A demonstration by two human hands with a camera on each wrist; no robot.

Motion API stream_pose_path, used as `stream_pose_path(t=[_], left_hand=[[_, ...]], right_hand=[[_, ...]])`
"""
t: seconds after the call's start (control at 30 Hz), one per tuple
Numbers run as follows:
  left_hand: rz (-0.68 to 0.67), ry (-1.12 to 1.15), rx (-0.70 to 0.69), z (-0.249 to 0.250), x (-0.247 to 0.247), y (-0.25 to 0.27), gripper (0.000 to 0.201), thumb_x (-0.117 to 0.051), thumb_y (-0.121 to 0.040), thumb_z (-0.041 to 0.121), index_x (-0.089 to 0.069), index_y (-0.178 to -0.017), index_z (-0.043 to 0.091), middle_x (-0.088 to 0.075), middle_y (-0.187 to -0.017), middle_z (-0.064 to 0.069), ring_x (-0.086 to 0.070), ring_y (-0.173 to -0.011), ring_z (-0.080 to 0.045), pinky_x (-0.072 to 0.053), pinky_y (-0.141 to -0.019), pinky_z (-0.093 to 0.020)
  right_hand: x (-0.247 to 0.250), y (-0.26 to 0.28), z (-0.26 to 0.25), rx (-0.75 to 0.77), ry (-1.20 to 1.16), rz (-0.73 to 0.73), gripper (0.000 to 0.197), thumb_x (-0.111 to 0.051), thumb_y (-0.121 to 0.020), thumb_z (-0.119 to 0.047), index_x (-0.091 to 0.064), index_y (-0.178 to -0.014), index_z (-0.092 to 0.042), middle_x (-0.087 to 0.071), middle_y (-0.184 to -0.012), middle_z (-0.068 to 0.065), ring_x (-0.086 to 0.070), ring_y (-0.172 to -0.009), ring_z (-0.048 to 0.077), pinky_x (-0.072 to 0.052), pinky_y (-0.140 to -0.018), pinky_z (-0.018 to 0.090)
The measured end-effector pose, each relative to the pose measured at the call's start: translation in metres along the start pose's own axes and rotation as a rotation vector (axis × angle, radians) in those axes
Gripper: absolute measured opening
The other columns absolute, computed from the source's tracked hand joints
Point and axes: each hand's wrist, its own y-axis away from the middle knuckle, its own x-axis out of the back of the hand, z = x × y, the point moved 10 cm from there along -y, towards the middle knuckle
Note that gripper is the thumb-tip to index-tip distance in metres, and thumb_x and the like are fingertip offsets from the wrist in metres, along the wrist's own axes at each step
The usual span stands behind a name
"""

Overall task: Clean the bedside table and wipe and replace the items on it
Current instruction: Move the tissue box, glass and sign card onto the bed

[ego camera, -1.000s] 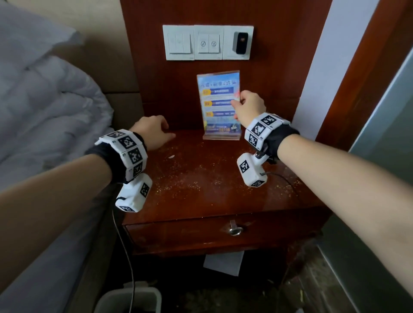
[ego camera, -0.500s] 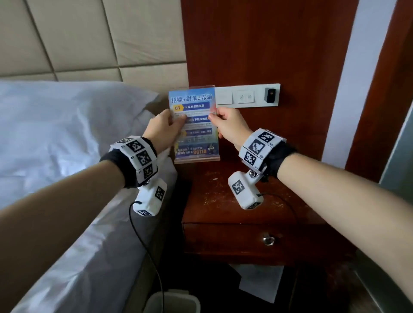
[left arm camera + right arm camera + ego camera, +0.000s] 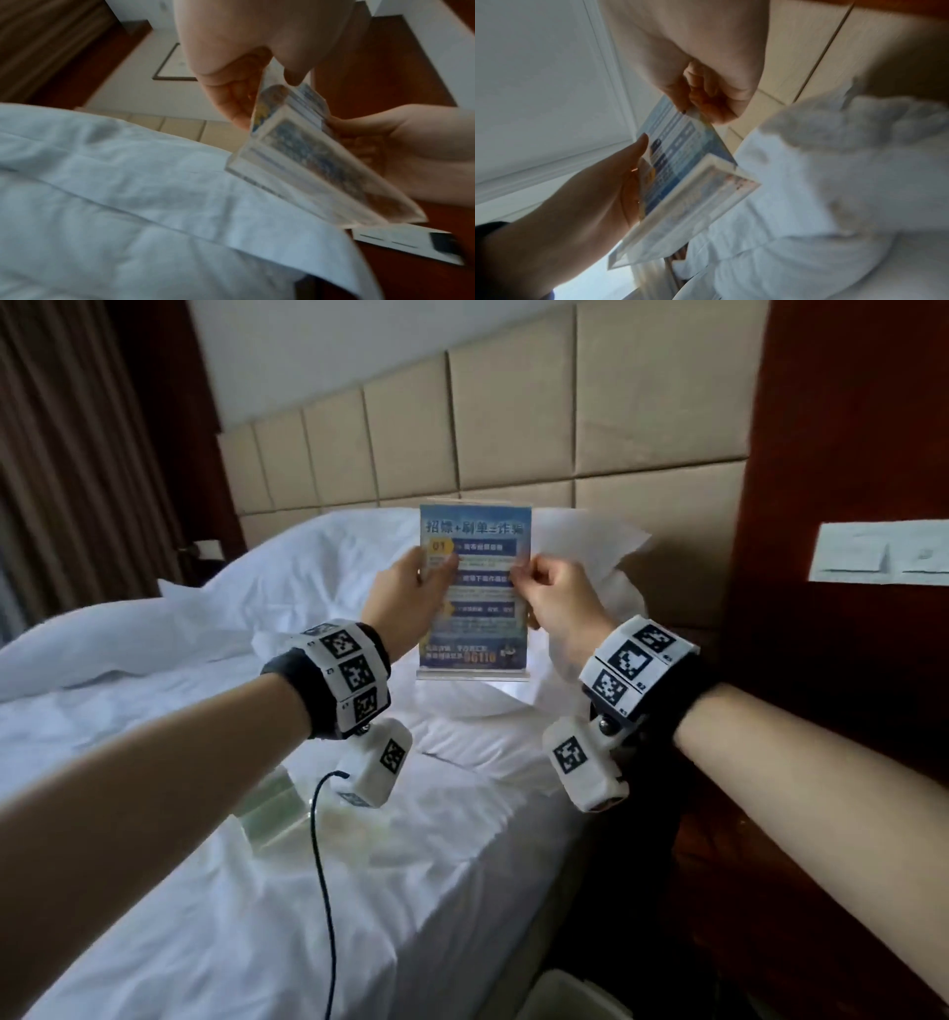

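Note:
A clear acrylic sign stand (image 3: 475, 603) with a blue printed leaflet is held upright in the air over the bed. My left hand (image 3: 436, 570) pinches its left edge, thumb on the front. My right hand (image 3: 524, 572) pinches its right edge with curled fingers. The left wrist view shows the stand (image 3: 308, 162) from below, its base towards the camera, between my left hand (image 3: 246, 97) and my right hand (image 3: 359, 138). In the right wrist view my right hand (image 3: 700, 101) grips the stand (image 3: 680, 162) near its top. Only a dark wooden corner of the bedside table (image 3: 719, 845) shows, at the lower right.
The white bed (image 3: 257, 891) fills the lower left, with a pillow (image 3: 585, 546) upright behind my right hand. A clear plastic item (image 3: 272, 809) lies on the sheet under my left wrist. A switch panel (image 3: 878, 552) is on the wood wall, and a bin (image 3: 570, 1001) stands below.
The sign stand has left the bedside table and moved left over the bed. My left hand came off the table and took its left edge. The view swung left.

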Motion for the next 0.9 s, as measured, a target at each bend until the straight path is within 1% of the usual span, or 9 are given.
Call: stream_pose_path(t=[0.13,0.23,0.33,0.4,0.47,0.57,0.67,0.77,0.9], left_hand=[[0.1,-0.013,0.091,-0.059,0.064,0.015,0.038,-0.045,-0.095,0.043,-0.058,-0.104,0.008,-0.069,-0.101,-0.005,-0.067,-0.089,-0.023,-0.055,-0.086,-0.045],[0.149,-0.072,0.122,-0.09,0.104,0.027,0.028,-0.042,-0.099,0.033,-0.057,-0.097,0.009,-0.067,-0.093,-0.007,-0.065,-0.082,-0.023,-0.055,-0.081,-0.039],[0.249,-0.171,0.165,-0.118,0.148,0.043,0.03,-0.04,-0.1,0.032,-0.057,-0.091,0.009,-0.063,-0.08,0.0,-0.059,-0.068,-0.012,-0.05,-0.067,-0.018],[0.296,-0.22,0.208,-0.137,0.175,0.057,0.032,-0.037,-0.101,0.031,-0.056,-0.088,0.009,-0.061,-0.08,-0.003,-0.056,-0.066,-0.013,-0.046,-0.066,-0.021],[0.3,-0.187,0.248,-0.154,0.194,0.072,0.037,-0.034,-0.102,0.031,-0.058,-0.083,0.011,-0.065,-0.076,-0.001,-0.058,-0.066,-0.014,-0.047,-0.069,-0.025],[0.281,-0.073,0.298,-0.174,0.21,0.093,0.039,-0.028,-0.103,0.027,-0.055,-0.076,0.018,-0.065,-0.055,0.011,-0.059,-0.05,0.004,-0.048,-0.056,-0.012],[0.267,-0.137,0.349,-0.193,0.219,0.113,0.04,-0.025,-0.103,0.03,-0.056,-0.085,0.015,-0.061,-0.071,0.001,-0.057,-0.054,0.002,-0.045,-0.057,-0.018],[0.237,-0.166,0.474,-0.219,0.225,0.135,0.046,-0.019,-0.103,0.036,-0.056,-0.088,0.012,-0.059,-0.076,-0.005,-0.058,-0.056,-0.005,-0.047,-0.053,-0.021],[0.169,-0.098,0.615,-0.239,0.224,0.158,0.049,-0.015,-0.101,0.043,-0.052,-0.077,0.02,-0.061,-0.054,0.006,-0.057,-0.04,0.002,-0.05,-0.052,-0.022]], right_hand=[[-0.088,-0.001,-0.006,0.003,-0.083,-0.141,0.032,-0.048,-0.097,-0.018,-0.046,-0.065,-0.017,-0.054,-0.065,-0.004,-0.049,-0.055,0.009,-0.039,-0.052,0.021],[-0.147,0.008,-0.004,-0.018,-0.118,-0.266,0.029,-0.047,-0.098,-0.018,-0.048,-0.069,-0.016,-0.056,-0.067,-0.002,-0.052,-0.055,0.011,-0.042,-0.05,0.022],[-0.2,0.019,-0.008,-0.005,-0.128,-0.388,0.025,-0.049,-0.097,-0.018,-0.051,-0.073,-0.014,-0.06,-0.069,0.001,-0.057,-0.056,0.015,-0.05,-0.054,0.028],[-0.233,0.031,-0.015,0.004,-0.165,-0.489,0.018,-0.05,-0.097,-0.017,-0.057,-0.084,-0.007,-0.065,-0.078,0.008,-0.063,-0.061,0.021,-0.057,-0.06,0.035],[-0.263,0.047,-0.023,0.012,-0.212,-0.6,0.016,-0.049,-0.097,-0.014,-0.058,-0.098,-0.001,-0.067,-0.086,0.012,-0.067,-0.068,0.025,-0.06,-0.064,0.037],[-0.3,0.07,-0.03,0.039,-0.23,-0.702,0.009,-0.048,-0.097,-0.009,-0.057,-0.098,-0.007,-0.066,-0.088,0.009,-0.068,-0.071,0.029,-0.06,-0.067,0.039],[-0.329,0.09,-0.025,0.032,-0.188,-0.763,0.01,-0.048,-0.096,-0.008,-0.055,-0.092,-0.014,-0.065,-0.091,0.009,-0.07,-0.077,0.035,-0.059,-0.073,0.044],[-0.357,0.112,-0.006,-0.006,-0.123,-0.851,0.004,-0.052,-0.094,-0.011,-0.055,-0.095,-0.014,-0.065,-0.095,0.007,-0.07,-0.082,0.031,-0.057,-0.081,0.045],[-0.372,0.13,0.017,-0.046,-0.051,-0.906,0.011,-0.053,-0.094,-0.012,-0.06,-0.102,-0.012,-0.067,-0.093,0.003,-0.069,-0.075,0.02,-0.056,-0.083,0.039]])
